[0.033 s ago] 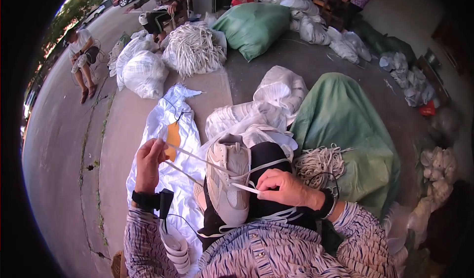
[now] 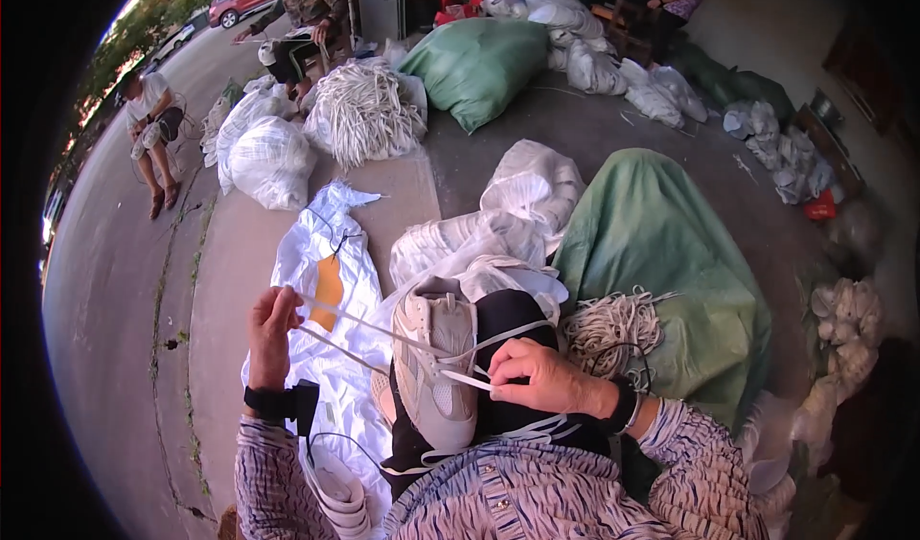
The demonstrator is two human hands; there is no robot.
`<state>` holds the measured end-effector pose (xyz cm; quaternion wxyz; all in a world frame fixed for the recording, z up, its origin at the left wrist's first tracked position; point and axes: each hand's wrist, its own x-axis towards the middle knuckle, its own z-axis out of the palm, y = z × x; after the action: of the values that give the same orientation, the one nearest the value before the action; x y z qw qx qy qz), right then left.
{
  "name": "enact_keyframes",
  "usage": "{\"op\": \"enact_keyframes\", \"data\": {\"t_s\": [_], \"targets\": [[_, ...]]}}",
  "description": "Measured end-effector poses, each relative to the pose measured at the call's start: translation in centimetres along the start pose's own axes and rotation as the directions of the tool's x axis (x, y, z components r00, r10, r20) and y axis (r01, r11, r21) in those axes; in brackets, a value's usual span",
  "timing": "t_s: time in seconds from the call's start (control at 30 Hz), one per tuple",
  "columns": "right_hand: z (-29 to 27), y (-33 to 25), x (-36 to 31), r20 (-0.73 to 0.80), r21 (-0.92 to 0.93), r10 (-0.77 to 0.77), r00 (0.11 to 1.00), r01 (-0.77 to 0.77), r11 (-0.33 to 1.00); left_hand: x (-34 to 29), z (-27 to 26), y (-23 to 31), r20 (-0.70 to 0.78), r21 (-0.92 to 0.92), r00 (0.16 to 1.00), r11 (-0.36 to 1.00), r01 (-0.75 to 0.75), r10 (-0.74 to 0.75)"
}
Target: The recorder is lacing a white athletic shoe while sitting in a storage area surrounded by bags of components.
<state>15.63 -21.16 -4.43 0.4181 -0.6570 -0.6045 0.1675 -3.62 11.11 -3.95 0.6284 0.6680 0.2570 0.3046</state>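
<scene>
A beige sneaker (image 2: 436,363) rests on my dark-trousered lap, its toe toward me. Pale flat shoelace (image 2: 364,324) runs from the sneaker to my left hand (image 2: 272,334), whose fingers pinch it out to the left. My right hand (image 2: 537,375), just right of the sneaker, grips a white loop of shoelace close to the eyelets between thumb and fingers. More of the lace crosses the trousers behind that hand. Part of another beige shoe (image 2: 382,396) shows at the sneaker's left side, mostly hidden.
A bundle of loose laces (image 2: 613,329) lies on the green sack (image 2: 671,243) at my right. White bags (image 2: 532,181) stand ahead; a white sheet (image 2: 335,243) with an orange patch lies left. Farther off are a lace-filled sack (image 2: 364,109), a green bag (image 2: 474,66) and several seated people.
The whole scene sits slightly lower in the picture. My left hand is a little farther left from the sneaker, still holding the lace; my right hand keeps its grip beside the sneaker.
</scene>
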Motion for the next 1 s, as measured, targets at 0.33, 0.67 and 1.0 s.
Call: {"op": "enact_keyframes", "data": {"t_s": [0.33,0.67,1.0], "targets": [[0.5,-1.7,1.1,-0.045,0.138,0.173,0.984,-0.165,0.977,0.6,-12.5,-1.9,-0.257,0.620,0.889,0.770,-0.150,0.380],[1.7,0.1,2.5,-0.029,-0.537,-0.039,0.999,0.017,0.844,-5.3,9.6,2.6,0.503,0.557,0.814,0.612,-0.562,0.290],[0.7,0.5,1.5,0.143,-0.185,0.180,0.973,-0.152,0.971,-5.0,12.7,3.1,0.651,0.630,0.748,0.459,-0.626,0.127]]}}
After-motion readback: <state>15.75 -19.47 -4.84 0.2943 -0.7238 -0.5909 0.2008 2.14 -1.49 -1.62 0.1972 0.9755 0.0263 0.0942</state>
